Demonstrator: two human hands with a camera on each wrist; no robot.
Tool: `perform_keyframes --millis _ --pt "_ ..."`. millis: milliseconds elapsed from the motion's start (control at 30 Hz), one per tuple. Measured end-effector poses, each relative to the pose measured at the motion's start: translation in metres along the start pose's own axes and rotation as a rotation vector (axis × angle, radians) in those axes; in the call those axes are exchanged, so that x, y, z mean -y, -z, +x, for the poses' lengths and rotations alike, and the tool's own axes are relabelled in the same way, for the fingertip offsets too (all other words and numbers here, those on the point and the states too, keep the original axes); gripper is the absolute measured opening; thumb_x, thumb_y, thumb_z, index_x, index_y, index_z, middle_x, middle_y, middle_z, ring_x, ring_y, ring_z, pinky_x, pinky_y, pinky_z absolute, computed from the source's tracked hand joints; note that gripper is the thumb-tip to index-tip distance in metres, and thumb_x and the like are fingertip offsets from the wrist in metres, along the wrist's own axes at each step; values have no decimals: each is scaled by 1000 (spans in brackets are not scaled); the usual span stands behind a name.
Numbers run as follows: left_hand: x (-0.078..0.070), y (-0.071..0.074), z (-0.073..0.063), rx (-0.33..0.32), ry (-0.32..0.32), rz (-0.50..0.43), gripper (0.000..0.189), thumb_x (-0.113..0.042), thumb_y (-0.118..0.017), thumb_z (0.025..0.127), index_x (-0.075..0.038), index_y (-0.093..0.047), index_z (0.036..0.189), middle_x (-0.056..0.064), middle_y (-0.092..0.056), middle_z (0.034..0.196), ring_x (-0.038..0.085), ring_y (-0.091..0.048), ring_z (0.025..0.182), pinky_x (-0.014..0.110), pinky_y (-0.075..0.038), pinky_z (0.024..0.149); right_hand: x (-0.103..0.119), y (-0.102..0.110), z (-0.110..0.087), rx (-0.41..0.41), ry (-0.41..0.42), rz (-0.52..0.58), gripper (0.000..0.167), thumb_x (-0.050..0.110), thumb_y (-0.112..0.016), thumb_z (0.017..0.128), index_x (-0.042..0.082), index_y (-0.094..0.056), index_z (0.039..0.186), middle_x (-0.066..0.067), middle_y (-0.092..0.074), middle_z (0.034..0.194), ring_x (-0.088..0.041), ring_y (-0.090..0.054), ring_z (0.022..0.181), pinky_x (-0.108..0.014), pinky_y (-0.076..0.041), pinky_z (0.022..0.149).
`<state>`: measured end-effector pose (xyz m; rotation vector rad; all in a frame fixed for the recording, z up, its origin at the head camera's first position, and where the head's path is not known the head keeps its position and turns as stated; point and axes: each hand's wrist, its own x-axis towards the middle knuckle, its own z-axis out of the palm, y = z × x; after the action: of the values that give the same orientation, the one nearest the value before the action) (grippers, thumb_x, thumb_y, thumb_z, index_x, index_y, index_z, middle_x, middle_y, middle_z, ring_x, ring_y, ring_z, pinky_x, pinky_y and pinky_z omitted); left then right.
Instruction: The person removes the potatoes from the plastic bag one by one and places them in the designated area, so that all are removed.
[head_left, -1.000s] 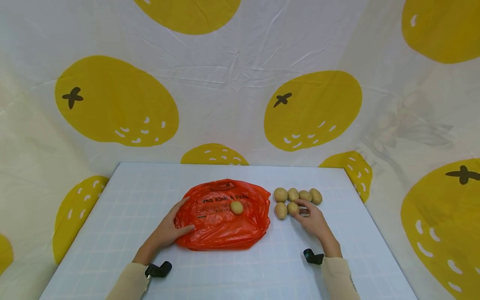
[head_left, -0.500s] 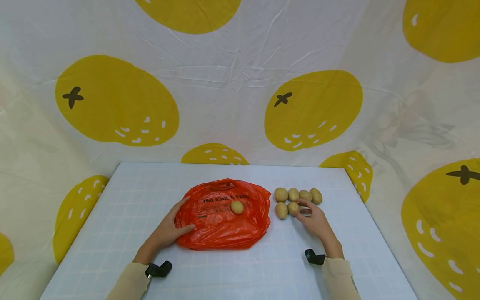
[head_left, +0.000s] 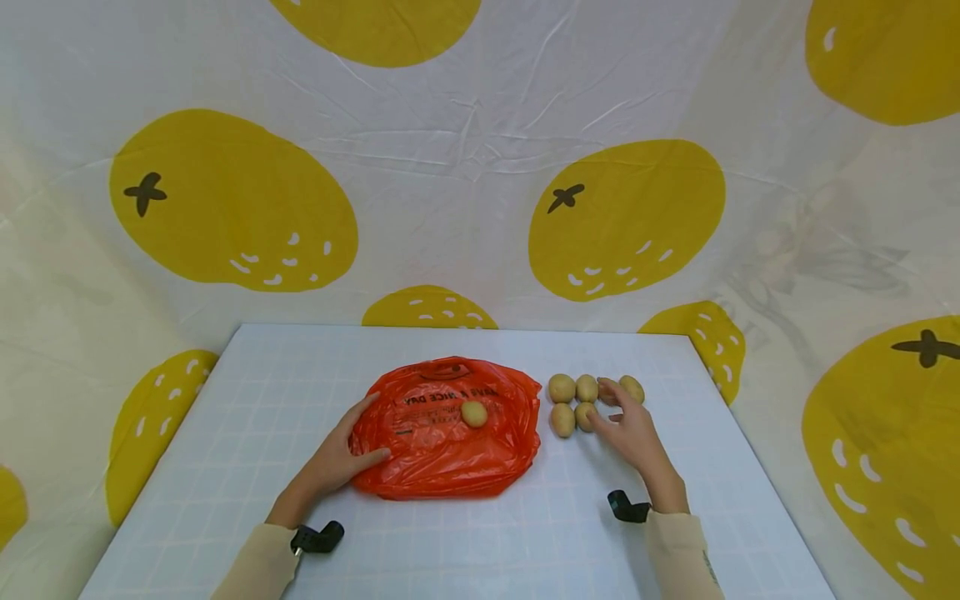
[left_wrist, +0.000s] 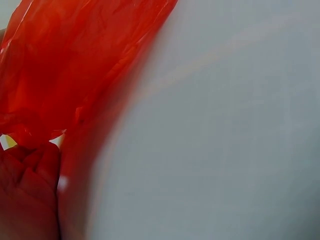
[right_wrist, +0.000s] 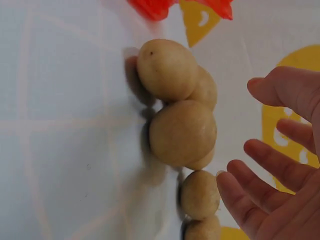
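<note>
A red plastic bag [head_left: 435, 458] with black print lies spread on the table, one potato [head_left: 473, 414] resting on it. My left hand [head_left: 339, 450] rests against the bag's left side, thumb over the front and fingers along the edge. To the right of the bag, several small potatoes [head_left: 562, 388] stand close together in two rows. My right hand [head_left: 628, 427] is over the right end of these rows with its fingers spread, hiding part of the back row. In the right wrist view its fingers [right_wrist: 270, 170] are apart from the potatoes [right_wrist: 182, 132] and hold nothing.
The table [head_left: 465, 550] has a pale checked cover. Behind it hangs a white cloth [head_left: 450, 167] printed with large yellow fruit, which also runs along both sides. Each wrist wears a black camera [head_left: 318, 538].
My right hand has let go of the front-row potato at its fingertips. It has spread its fingers and shifted slightly back, over the rear row. The left hand and bag have not moved.
</note>
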<state>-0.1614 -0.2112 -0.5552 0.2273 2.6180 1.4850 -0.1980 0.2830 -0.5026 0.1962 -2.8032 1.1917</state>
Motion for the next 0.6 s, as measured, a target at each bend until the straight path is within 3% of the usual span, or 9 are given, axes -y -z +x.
perform_keyframes --millis 400,600 --pt "0 0 0 5 6 -3 98 -38 -82 87 -25 -23 164 17 -25 168 47 -30 151 68 -36 115 32 2 12 22 67 53 67 12 -76 92 5 -45 151 -23 -53 147 -45 -56 127 -61 -54 99" --pt "-2 0 0 7 14 3 99 -38 -83 87 -25 -22 164 17 -25 168 46 -29 152 68 -36 115 52 2 22 61 78 -10 69 18 -76 93 8 -44 153 -19 -51 150 -42 -54 129 -62 -51 103"
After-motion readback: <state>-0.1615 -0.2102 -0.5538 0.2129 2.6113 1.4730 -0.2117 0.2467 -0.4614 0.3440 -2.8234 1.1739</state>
